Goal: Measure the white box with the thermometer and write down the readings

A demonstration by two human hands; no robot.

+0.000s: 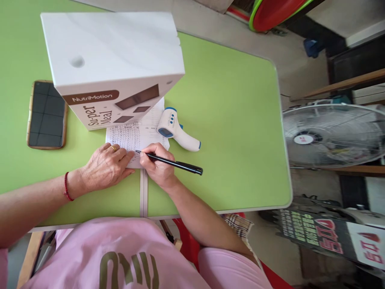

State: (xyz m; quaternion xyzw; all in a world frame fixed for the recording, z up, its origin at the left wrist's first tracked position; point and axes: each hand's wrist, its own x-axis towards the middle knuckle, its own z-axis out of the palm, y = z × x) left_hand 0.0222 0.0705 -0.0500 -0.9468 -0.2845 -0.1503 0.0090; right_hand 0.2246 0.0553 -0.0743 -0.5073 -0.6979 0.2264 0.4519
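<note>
My right hand grips a black pen, its tip touching or just over a sheet of paper covered in rows of handwriting. Flat on the paper's lower left lies my left hand, fingers stretched out, with a ring on one finger and a red bracelet at the wrist. A white and blue infrared thermometer rests on the paper's right edge, its handle reaching onto the table. Behind my hands a large white NutriMotion box hides the far part of the paper.
A smartphone in a brown case lies left of the box on the green table. Off the table's right end stands a fan. A dark printed carton is at the lower right, and a red round thing with a green rim at the top.
</note>
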